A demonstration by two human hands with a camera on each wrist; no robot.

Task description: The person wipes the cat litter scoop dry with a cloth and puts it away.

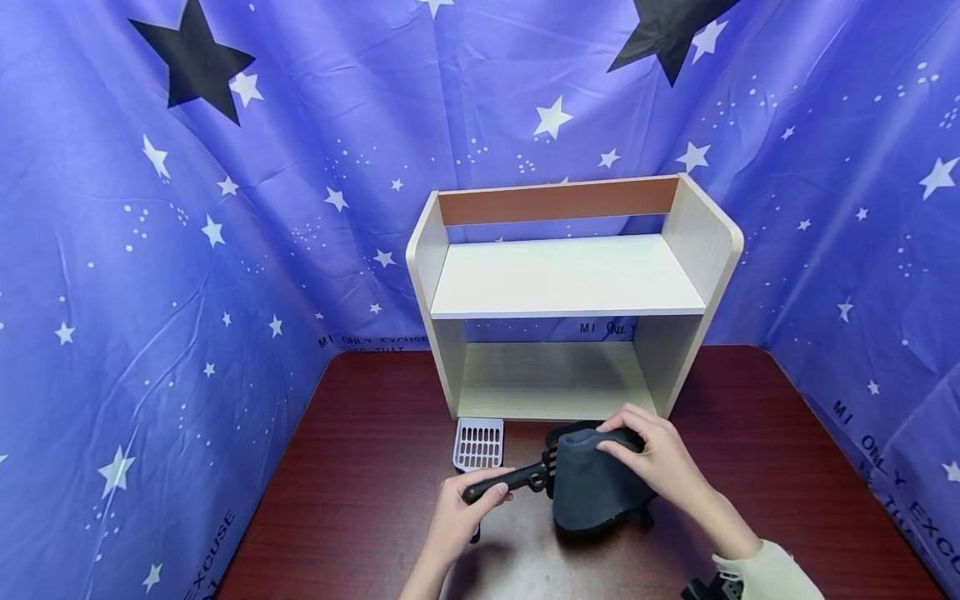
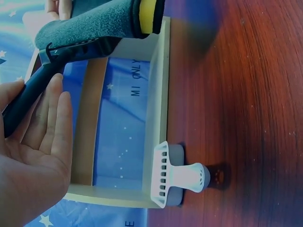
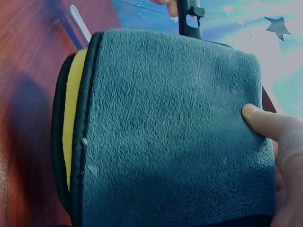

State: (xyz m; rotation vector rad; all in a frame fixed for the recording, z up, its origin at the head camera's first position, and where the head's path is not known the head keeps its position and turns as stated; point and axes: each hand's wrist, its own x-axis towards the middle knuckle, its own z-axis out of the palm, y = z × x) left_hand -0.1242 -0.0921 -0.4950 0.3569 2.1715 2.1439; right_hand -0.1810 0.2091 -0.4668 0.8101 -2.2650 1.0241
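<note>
Your left hand (image 1: 459,510) grips the handle of a black tool (image 1: 531,476), with the thumb and fingers around it. Your right hand (image 1: 660,460) pinches the upper edge of a dark grey cloth (image 1: 596,492), which has a yellow inner side and lies over the head of this tool, so most of the head is hidden. The cloth and the tool are between your two hands, above the table (image 1: 360,454). Just beyond your left hand, a pale slotted scoop (image 1: 480,442) lies on the table; the hand covers a part of it.

The table surface is reddish brown with fine wood grain, and it shines near you, between your forearms. Further beyond both hands stands a pale two-level shelf (image 1: 567,279) with a brown bar across its upper back. Behind it, and at your left and right sides, hangs a blue-violet curtain (image 1: 300,200), wrinkled, printed with white stars, black stars, small dots and dark letters.
</note>
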